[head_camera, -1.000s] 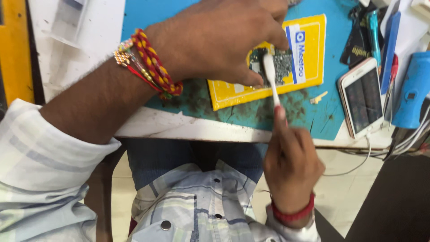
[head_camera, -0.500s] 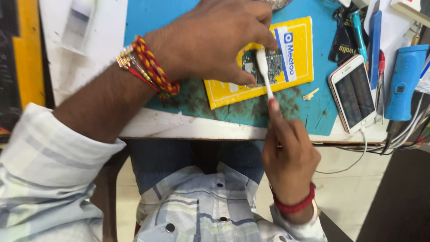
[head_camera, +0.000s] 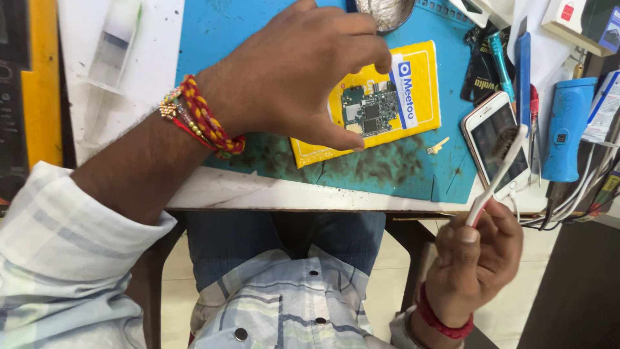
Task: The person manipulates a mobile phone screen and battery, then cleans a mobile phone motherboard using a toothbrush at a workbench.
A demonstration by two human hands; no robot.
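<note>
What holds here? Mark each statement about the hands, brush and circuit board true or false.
1. The left hand pinches the circuit board against the yellow pad. True.
2. The right hand holds a screwdriver. False: it holds a white brush.
3. The brush bristles touch the board. False: the brush is off to the right, over the phone.
4. The mat is blue. True.

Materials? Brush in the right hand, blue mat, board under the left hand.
Brush: white glossy handle, likely plastic; dark bristles, probably nylon.
Mat: matte blue, looks like silicone or rubber; smudged and cut near its front edge.
Board: green circuit laminate with metal-capped chips.
</note>
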